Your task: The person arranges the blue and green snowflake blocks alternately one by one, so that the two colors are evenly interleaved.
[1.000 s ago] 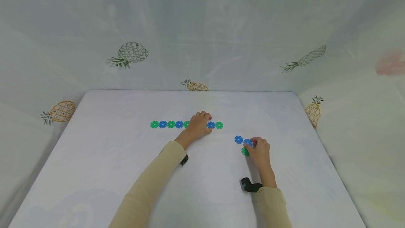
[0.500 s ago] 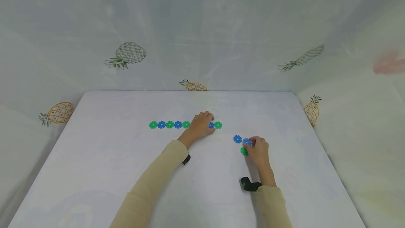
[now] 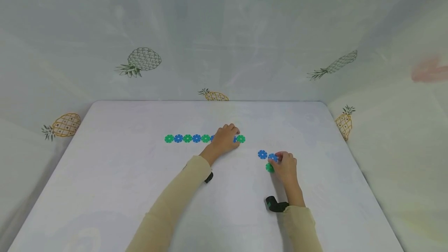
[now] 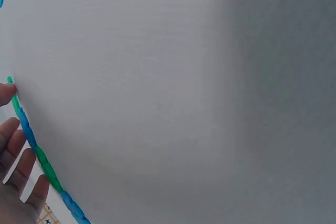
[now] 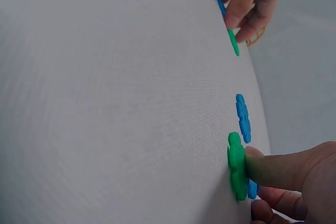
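Note:
Green and blue flower-shaped discs lie in a straight alternating row, its left end marked by a green disc (image 3: 169,138). Over the right part of this row is my left hand (image 3: 225,139), hiding some discs; its thumb is on the near side, its fingers on the far side, close to the end green disc (image 3: 241,139). In the left wrist view the fingers look loosely extended along the row. To the right, my right hand (image 3: 287,168) pinches a blue disc (image 3: 272,157) between thumb and finger. Beside it lie another blue disc (image 3: 262,154) and a green disc (image 3: 269,167).
Everything lies on a white table (image 3: 115,189). A pale curtain (image 3: 245,42) printed with pineapples surrounds its back and sides. Each wrist carries a black strap-on device, the right one (image 3: 274,204) being near the table surface.
My left hand has slid a little to the right along the row, uncovering discs behind it and covering more near the right end. The right hand keeps its place at the blue disc.

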The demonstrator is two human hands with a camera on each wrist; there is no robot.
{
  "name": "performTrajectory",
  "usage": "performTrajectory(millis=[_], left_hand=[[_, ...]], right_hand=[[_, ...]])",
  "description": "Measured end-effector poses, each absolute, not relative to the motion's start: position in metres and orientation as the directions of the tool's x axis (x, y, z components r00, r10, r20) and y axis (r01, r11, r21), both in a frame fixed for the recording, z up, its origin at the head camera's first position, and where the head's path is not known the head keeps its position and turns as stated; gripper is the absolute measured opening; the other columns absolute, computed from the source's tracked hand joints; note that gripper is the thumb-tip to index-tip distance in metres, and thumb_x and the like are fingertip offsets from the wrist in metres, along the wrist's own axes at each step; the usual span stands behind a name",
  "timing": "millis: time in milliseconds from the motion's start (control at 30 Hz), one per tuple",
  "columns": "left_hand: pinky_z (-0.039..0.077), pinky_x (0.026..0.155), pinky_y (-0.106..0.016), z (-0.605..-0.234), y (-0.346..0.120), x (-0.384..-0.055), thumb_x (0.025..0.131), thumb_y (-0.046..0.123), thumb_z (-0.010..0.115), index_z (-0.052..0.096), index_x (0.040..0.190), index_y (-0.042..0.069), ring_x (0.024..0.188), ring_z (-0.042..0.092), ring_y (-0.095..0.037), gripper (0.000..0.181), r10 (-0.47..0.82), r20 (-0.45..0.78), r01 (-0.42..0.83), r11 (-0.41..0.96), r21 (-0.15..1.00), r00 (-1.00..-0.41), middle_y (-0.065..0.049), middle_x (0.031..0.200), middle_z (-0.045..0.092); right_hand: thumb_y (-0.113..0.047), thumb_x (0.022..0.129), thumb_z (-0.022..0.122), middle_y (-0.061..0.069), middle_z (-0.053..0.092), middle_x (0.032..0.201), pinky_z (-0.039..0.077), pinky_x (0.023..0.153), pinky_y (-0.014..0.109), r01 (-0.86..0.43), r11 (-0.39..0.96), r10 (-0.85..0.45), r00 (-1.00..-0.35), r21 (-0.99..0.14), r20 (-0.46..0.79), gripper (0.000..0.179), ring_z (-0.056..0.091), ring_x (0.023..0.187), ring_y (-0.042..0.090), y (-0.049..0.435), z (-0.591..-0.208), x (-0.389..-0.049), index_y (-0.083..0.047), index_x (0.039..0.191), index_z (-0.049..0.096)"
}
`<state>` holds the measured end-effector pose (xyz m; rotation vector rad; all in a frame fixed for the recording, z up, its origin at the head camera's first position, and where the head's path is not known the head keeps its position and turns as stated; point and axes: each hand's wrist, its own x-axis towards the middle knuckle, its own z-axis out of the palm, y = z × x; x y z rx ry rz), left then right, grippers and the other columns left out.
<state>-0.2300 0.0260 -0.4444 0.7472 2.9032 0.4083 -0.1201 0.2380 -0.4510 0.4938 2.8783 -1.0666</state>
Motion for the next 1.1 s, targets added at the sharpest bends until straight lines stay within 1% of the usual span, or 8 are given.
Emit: performTrajectory(millis=[267,633,900,1100], left_hand=[[0.041,0.095,-0.039,-0.4454,0.0289,-0.2293,0.087,0.034,0.062,0.057,0.118,0.014,0.107,0.048,-0.021,0.037,0.492,-0.027,0.462,0.835,0.298,-0.87,-0.002,0.116,0.054],[0.041,0.094,-0.04,-0.4444,0.028,-0.2277,0.087,0.035,0.062,0.055,0.117,0.016,0.11,0.047,-0.02,0.036,0.496,-0.028,0.466,0.832,0.3,-0.868,0.0,0.117,0.054],[0.041,0.091,-0.038,-0.4458,0.0287,-0.2284,0.089,0.037,0.06,0.053,0.117,0.017,0.107,0.047,-0.02,0.036,0.494,-0.032,0.467,0.839,0.278,-0.869,0.0,0.117,0.053],[0.041,0.092,-0.039,-0.4454,0.0296,-0.2278,0.089,0.036,0.06,0.053,0.117,0.017,0.107,0.047,-0.02,0.035,0.488,-0.03,0.461,0.841,0.283,-0.872,0.0,0.117,0.053]], right_hand=[[-0.018,0.088,0.062,0.023,0.048,0.104,0.039,0.077,0.041,0.311,0.714,0.286,-0.947,-0.628,-0.145,0.036,0.04,0.097,0.033,0.2388,-0.4514,-0.1201,0.006,0.112,0.051],[-0.017,0.088,0.062,0.023,0.047,0.104,0.04,0.077,0.04,0.315,0.706,0.288,-0.946,-0.634,-0.149,0.036,0.039,0.098,0.033,0.2386,-0.4532,-0.121,0.006,0.113,0.051],[-0.018,0.087,0.063,0.021,0.048,0.1,0.036,0.073,0.035,0.299,0.714,0.286,-0.95,-0.633,-0.126,0.035,0.039,0.094,0.031,0.238,-0.4513,-0.1198,0.006,0.111,0.052],[-0.018,0.087,0.063,0.021,0.048,0.1,0.035,0.073,0.036,0.293,0.716,0.278,-0.952,-0.634,-0.125,0.036,0.039,0.094,0.032,0.2381,-0.4508,-0.1198,0.006,0.11,0.052]])
